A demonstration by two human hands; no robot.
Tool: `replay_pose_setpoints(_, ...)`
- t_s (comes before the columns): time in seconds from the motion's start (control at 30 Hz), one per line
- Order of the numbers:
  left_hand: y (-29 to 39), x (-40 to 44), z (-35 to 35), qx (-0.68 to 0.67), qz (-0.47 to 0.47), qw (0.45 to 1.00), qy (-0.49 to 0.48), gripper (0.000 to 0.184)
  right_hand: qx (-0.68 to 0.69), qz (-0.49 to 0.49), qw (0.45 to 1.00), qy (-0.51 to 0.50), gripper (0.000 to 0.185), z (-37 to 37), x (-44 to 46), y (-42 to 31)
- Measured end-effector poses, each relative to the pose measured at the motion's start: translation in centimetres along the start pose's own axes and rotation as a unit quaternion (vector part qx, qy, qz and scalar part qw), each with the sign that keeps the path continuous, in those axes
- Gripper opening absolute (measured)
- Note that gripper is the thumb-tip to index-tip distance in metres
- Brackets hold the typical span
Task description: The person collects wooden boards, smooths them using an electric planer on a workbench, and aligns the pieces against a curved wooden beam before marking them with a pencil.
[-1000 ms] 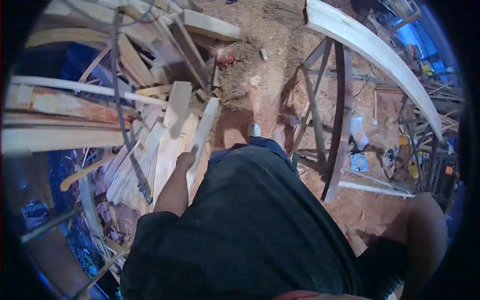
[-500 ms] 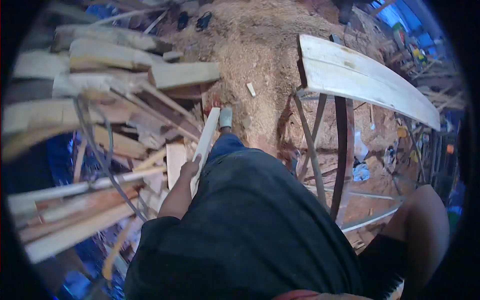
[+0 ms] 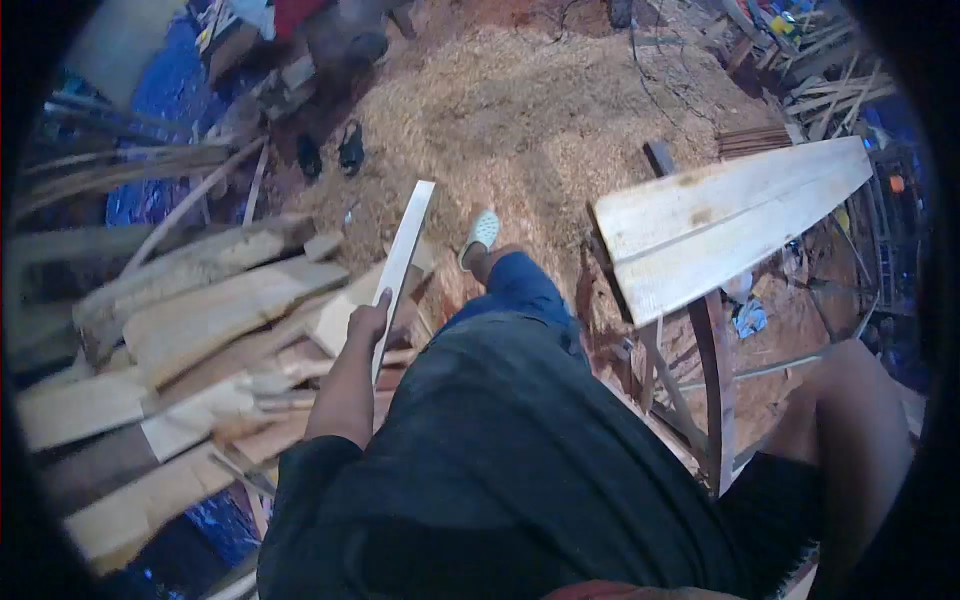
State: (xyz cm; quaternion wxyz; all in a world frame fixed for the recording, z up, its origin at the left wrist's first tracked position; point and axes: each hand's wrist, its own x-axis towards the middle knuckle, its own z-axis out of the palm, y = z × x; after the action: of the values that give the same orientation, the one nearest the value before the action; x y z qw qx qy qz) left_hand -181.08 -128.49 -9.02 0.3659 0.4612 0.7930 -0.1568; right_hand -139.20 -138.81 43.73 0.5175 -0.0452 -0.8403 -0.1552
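My left hand (image 3: 369,320) is closed round a long, narrow, pale wooden strip (image 3: 405,240), which points forward over the ground beside my body. My right arm bends at the lower right, and its hand is out of view. To the right of my legs, a wide pale plank (image 3: 720,225) lies on a dark wooden stand (image 3: 713,370). One foot in a pale clog (image 3: 484,229) shows ahead of my shorts.
Stacked boards (image 3: 215,310) fill the left side. A pair of dark sandals (image 3: 350,150) lies on the sawdust-covered ground (image 3: 500,110) ahead. More timber (image 3: 835,95) is piled at the upper right, with a cable on the ground nearby.
The view has moved forward past the wood pile and turned. My left hand still grips the strip. The wide plank now appears nearer, and the dark sandals are closer.
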Motion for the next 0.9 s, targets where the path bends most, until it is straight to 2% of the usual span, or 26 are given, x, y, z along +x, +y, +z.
replay_pose_setpoints(0.03,1.9,2.0,-0.8,-0.009,-0.017,1.0,-0.025,0.104,-0.013,-0.004,1.0,0.005,0.021,0.1,-0.7,2.0)
replay_pose_setpoints(0.07,3.1,4.2,-1.0,-0.014,0.016,0.999,0.026,0.104,-0.026,-0.009,1.0,0.011,0.021,0.1,-1.7,4.1)
replay_pose_setpoints(0.13,7.2,8.1,-2.9,0.023,-0.003,0.998,0.052,0.103,-0.046,-0.005,0.998,0.04,0.022,-0.5,-3.9,8.8)
replay_pose_setpoints(0.17,7.9,11.2,-3.2,0.029,0.044,0.997,0.062,0.1,-0.061,0.001,0.997,0.051,0.022,-1.0,-4.9,11.3)
replay_pose_setpoints(0.2,11.1,10.8,-5.7,0.016,0.006,1.0,-0.008,0.095,-0.079,0.01,0.995,0.065,0.022,-1.7,-5.6,13.6)
replay_pose_setpoints(0.23,11.9,13.5,-6.2,-0.043,0.082,0.995,-0.035,0.096,-0.1,0.015,0.992,0.074,0.022,-2.6,-6.2,15.7)
replay_pose_setpoints(0.33,15.8,24.1,-8.6,0.051,0.066,0.996,-0.035,0.106,-0.178,0.037,0.975,0.128,0.023,-6.2,-7.1,19.6)
replay_pose_setpoints(0.5,34.5,23.0,-18.1,0.275,0.145,0.95,0.012,0.112,-0.327,0.103,0.884,0.317,0.025,-13.5,-8.2,23.0)
replay_pose_setpoints(0.57,41.4,23.1,-19.9,0.325,0.186,0.927,0.027,0.115,-0.368,0.195,0.83,0.371,0.025,-14.8,-11.5,24.7)
replay_pose_setpoints(0.6,44.9,23.3,-20.5,0.344,0.204,0.916,0.025,0.116,-0.404,0.291,0.792,0.353,0.021,-14.7,-13.8,26.6)
replay_pose_setpoints(0.67,51.9,24.6,-21.0,0.378,0.24,0.894,0.004,0.116,-0.464,0.562,0.647,0.223,0.012,-12.5,-20.8,31.1)
replay_pose_setpoints(0.7,55.6,25.4,-21.2,0.395,0.259,0.881,-0.005,0.115,-0.462,0.656,0.578,0.149,0.01,-11.1,-23.9,33.0)
replay_pose_setpoints(0.73,59.5,26.0,-21.2,0.41,0.294,0.863,0.007,0.107,-0.476,0.71,0.517,0.045,0.014,-10.0,-26.8,34.0)
replay_pose_setpoints(0.77,63.2,24.0,-21.7,0.417,0.333,0.846,-0.011,0.103,-0.49,0.722,0.489,-0.015,0.018,-8.1,-30.1,34.8)
replay_pose_setpoints(0.8,67.3,19.8,-22.7,0.419,0.373,0.827,-0.029,0.099,-0.425,0.762,0.477,-0.102,0.025,-7.4,-33.8,34.7)
replay_pose_setpoints(0.83,76.8,18.3,-23.3,0.426,0.436,0.792,-0.047,0.095,-0.36,0.849,0.365,-0.131,0.031,-4.6,-37.0,36.8)
replay_pose_setpoints(0.9,84.6,19.5,-21.7,0.444,0.525,0.726,-0.035,0.088,-0.349,0.871,0.327,-0.11,0.034,-2.1,-39.3,38.2)
